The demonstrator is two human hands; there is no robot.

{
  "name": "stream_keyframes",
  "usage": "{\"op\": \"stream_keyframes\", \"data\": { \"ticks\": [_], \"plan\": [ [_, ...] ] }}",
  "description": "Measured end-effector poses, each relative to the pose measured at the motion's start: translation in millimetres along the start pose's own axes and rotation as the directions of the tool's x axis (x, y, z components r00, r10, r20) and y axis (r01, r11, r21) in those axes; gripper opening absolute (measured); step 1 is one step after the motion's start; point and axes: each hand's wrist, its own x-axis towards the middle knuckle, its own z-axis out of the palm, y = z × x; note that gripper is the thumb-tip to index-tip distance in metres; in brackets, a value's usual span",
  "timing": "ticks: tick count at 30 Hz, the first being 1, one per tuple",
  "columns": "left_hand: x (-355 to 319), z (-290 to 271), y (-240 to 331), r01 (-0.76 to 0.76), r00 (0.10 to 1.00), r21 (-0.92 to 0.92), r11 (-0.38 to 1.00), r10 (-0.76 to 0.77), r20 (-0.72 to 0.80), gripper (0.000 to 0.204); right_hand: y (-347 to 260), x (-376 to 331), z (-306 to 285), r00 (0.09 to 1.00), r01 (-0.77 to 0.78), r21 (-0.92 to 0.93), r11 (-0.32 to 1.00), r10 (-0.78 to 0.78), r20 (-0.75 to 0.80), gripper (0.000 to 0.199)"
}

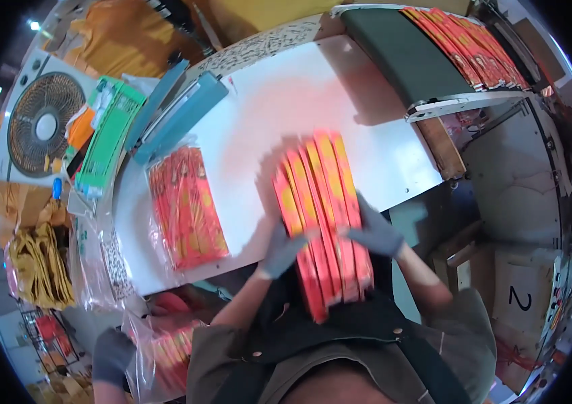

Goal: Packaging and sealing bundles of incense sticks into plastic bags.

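Note:
In front of my chest, a bundle of long red packets [323, 215] with yellow patches is held tilted over the near edge of the white table. My left hand [282, 248], in a grey glove, grips its left side with the thumb lying across the front. From the right side my right hand [377, 232], also grey-gloved, is closed on the same bundle. Fingers behind the packets are hidden. To the left, a clear plastic bag of red packets [190, 209] lies flat on the table.
Another person's gloved hand [112, 357] is at a clear bag of red packets [168, 353], lower left. A blue bar-shaped device [181, 118], green basket [112, 135] and fan [45, 126] stand at left. Red packets [468, 47] lie on a dark conveyor belt [404, 57], upper right.

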Motion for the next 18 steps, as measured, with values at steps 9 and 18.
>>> {"op": "stream_keyframes", "data": {
  "ticks": [9,18],
  "plan": [
    [-32.2,8.1,57.0,-0.268,0.956,0.319,0.909,0.292,-0.031,0.067,-93.5,-0.4,46.4,0.894,0.436,-0.037,0.899,-0.438,-0.099,0.101],
    [-24.4,-1.3,133.4,-0.479,0.857,0.465,0.744,0.512,0.064,0.128,-152.5,53.6,41.3,0.737,0.670,0.131,0.731,-0.676,0.005,0.140]
  ]
}}
